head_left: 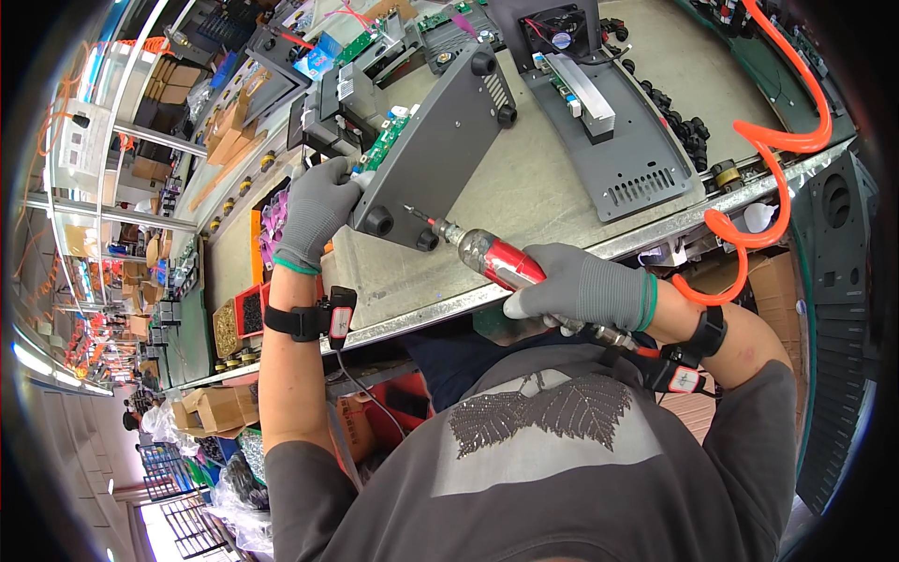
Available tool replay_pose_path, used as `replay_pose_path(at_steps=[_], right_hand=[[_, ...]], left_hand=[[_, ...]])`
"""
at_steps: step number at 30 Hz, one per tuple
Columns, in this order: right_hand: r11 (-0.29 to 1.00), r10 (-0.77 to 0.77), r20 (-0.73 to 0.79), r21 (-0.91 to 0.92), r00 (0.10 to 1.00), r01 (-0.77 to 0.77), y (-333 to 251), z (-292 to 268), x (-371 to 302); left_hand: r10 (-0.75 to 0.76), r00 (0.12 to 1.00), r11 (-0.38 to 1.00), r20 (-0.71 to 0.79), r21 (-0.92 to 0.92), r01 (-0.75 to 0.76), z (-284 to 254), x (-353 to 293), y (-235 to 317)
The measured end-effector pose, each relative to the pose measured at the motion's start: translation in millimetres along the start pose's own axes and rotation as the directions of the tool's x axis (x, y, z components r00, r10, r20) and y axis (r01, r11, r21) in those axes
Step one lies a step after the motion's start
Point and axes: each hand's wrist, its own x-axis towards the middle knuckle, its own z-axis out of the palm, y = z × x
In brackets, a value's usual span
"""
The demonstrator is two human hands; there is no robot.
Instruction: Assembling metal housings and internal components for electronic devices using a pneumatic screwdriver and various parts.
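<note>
My left hand (pixel 318 211), in a grey glove, grips the near left edge of a dark grey metal housing (pixel 435 155). The housing is tilted up on its side, so its flat face with black rubber feet is turned toward me. A green circuit board (pixel 386 142) shows along its left side. In my gloved right hand (pixel 590 290) is a red and silver air screwdriver (pixel 503 261), its fingers wrapped around the body. The bit points left at the housing's lower part, near a rubber foot; whether it touches the metal I cannot tell.
A second grey housing (pixel 623 164) with a fan (pixel 559 37) lies to the right on the workbench (pixel 389 290). Black rubber feet (pixel 690 139) are heaped beside it. An orange coiled hose (pixel 785 142) hangs at the right. Small bins (pixel 249 311) with screws and purple parts stand left.
</note>
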Motion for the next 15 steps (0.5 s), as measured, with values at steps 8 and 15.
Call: replay_pose_path(at_steps=[8,15], right_hand=[[0.997,0.038,-0.014,-0.061,0.999,-0.039,-10,2,2],[0.982,-0.022,-0.054,-0.188,0.998,0.011,-1,-2,-11]], left_hand=[[0.069,0.997,0.998,-0.042,0.005,-0.069,7,4,-12],[0.062,0.993,0.997,-0.105,0.052,-0.057,-9,-11,18]])
